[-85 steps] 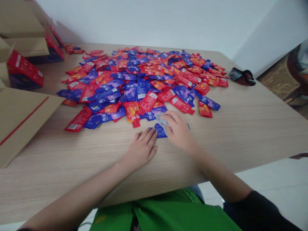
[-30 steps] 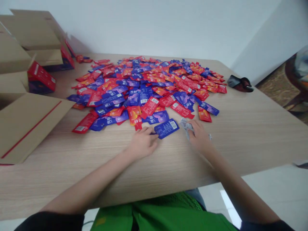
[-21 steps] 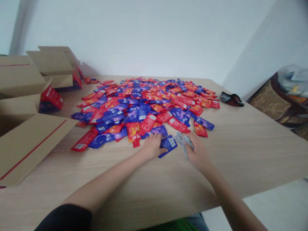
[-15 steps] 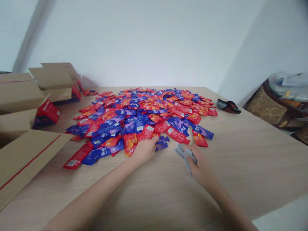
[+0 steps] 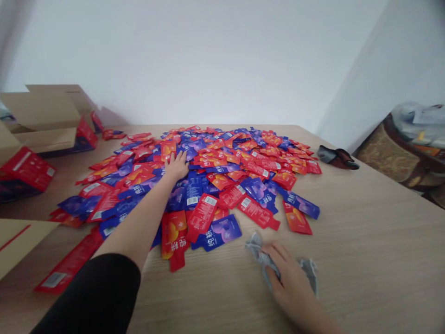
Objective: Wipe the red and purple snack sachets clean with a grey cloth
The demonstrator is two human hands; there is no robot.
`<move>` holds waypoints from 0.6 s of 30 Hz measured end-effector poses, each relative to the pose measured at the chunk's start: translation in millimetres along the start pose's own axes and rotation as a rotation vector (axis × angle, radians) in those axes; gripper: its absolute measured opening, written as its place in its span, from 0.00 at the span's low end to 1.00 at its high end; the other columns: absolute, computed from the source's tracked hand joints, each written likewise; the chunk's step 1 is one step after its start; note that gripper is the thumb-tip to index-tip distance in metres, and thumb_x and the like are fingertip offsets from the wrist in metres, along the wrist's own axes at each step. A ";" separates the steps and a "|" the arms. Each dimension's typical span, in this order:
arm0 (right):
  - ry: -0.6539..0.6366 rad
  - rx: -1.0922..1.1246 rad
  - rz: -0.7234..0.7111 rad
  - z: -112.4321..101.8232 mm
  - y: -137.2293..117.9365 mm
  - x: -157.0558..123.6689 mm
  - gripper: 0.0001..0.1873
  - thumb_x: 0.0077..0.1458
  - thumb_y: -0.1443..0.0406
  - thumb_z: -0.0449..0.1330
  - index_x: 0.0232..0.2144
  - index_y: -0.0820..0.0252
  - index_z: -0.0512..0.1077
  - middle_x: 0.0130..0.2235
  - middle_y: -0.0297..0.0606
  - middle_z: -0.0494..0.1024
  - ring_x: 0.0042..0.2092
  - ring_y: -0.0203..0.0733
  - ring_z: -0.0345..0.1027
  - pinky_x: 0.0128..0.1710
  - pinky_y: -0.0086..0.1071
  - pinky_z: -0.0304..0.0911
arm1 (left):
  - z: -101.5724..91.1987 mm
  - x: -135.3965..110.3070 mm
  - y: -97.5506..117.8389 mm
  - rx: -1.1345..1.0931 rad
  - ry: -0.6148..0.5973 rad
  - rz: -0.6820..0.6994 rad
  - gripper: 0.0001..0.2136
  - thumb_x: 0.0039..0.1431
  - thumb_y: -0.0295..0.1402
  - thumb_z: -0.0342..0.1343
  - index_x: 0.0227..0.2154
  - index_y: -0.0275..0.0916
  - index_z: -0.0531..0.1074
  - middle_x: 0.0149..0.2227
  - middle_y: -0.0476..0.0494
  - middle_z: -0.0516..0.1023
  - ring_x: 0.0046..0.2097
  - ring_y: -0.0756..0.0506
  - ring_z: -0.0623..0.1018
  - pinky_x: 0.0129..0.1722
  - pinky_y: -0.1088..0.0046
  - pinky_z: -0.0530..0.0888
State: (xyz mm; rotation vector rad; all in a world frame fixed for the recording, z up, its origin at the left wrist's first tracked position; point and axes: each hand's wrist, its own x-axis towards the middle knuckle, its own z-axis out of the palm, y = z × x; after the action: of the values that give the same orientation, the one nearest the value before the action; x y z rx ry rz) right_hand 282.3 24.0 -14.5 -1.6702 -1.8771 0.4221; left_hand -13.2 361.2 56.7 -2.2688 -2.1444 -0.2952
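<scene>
A wide heap of red and blue sachets (image 5: pixel 222 171) covers the middle of the wooden table (image 5: pixel 365 241). My left hand (image 5: pixel 176 166) is stretched far out over the heap, fingers spread and lying flat on the sachets near its centre. My right hand (image 5: pixel 292 283) rests on the table near the front edge, fingers pressed down on a crumpled grey cloth (image 5: pixel 260 253) that shows on both sides of the hand. A blue sachet (image 5: pixel 217 233) and a red sachet (image 5: pixel 174 236) lie at the heap's near edge, just left of the cloth.
Open cardboard boxes (image 5: pixel 45 116) and red-and-blue cartons (image 5: pixel 24 169) stand at the left. A cardboard flap (image 5: pixel 14 243) juts in at the near left. A dark red-and-grey object (image 5: pixel 337 157) lies at the table's right edge. A patterned piece of furniture (image 5: pixel 396 153) stands beyond it.
My left hand has let go of the blue sachet near the front and reached out over the middle of the heap. My right hand stayed on the cloth. The camera tilted up.
</scene>
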 end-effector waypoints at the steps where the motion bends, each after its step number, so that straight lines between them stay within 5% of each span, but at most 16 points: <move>1: -0.018 -0.016 0.000 1.7 -0.6 -0.7 0.20 0.53 0.73 0.50 0.43 0.53 0.74 0.47 0.42 0.76 0.50 0.49 0.69 0.51 0.45 0.68 | 7.6 2.3 -2.1 -0.005 -0.018 -0.010 0.28 0.67 0.42 0.39 0.68 0.41 0.50 0.70 0.38 0.52 0.69 0.31 0.51 0.62 0.44 0.55; 4: -0.048 -0.053 -0.002 4.7 -3.4 -0.5 0.21 0.53 0.73 0.50 0.45 0.53 0.74 0.48 0.42 0.76 0.50 0.49 0.69 0.51 0.45 0.67 | 11.2 5.0 -5.7 -0.004 -0.041 -0.021 0.29 0.68 0.43 0.36 0.68 0.39 0.49 0.71 0.37 0.48 0.70 0.31 0.48 0.63 0.44 0.52; 7: -0.060 -0.055 0.000 4.4 -4.5 1.1 0.20 0.54 0.73 0.50 0.45 0.53 0.73 0.48 0.42 0.75 0.50 0.50 0.68 0.51 0.45 0.67 | -5.2 -3.6 -4.7 0.019 -0.001 -0.020 0.28 0.68 0.41 0.36 0.67 0.35 0.48 0.70 0.32 0.50 0.69 0.32 0.51 0.63 0.47 0.53; 12: -0.105 -0.022 -0.005 0.6 -1.4 2.4 0.19 0.55 0.72 0.50 0.46 0.54 0.73 0.48 0.42 0.75 0.50 0.49 0.67 0.51 0.46 0.66 | -17.4 -55.2 10.8 0.059 -0.107 0.021 0.25 0.65 0.49 0.41 0.57 0.38 0.65 0.55 0.31 0.73 0.58 0.33 0.71 0.54 0.56 0.68; 15: -0.133 -0.017 -0.007 -2.1 -1.3 2.9 0.20 0.54 0.73 0.50 0.46 0.56 0.72 0.48 0.43 0.74 0.50 0.49 0.66 0.52 0.46 0.64 | -6.3 -87.8 25.4 0.076 -0.221 0.044 0.35 0.54 0.60 0.51 0.55 0.36 0.66 0.52 0.29 0.75 0.52 0.31 0.76 0.49 0.58 0.73; 18: -0.140 -0.020 -0.012 -5.4 -3.8 3.1 0.19 0.55 0.73 0.49 0.46 0.58 0.72 0.48 0.43 0.74 0.51 0.48 0.66 0.53 0.44 0.63 | 2.0 -98.1 36.9 0.094 -0.260 0.005 0.47 0.51 0.63 0.51 0.62 0.28 0.58 0.58 0.16 0.66 0.57 0.25 0.72 0.51 0.53 0.71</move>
State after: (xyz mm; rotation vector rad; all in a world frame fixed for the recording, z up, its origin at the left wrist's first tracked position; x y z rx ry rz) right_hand 282.5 25.7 -7.3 -1.6805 -1.9966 0.5292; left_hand 19.0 262.0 45.7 -2.3736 -2.2102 0.1051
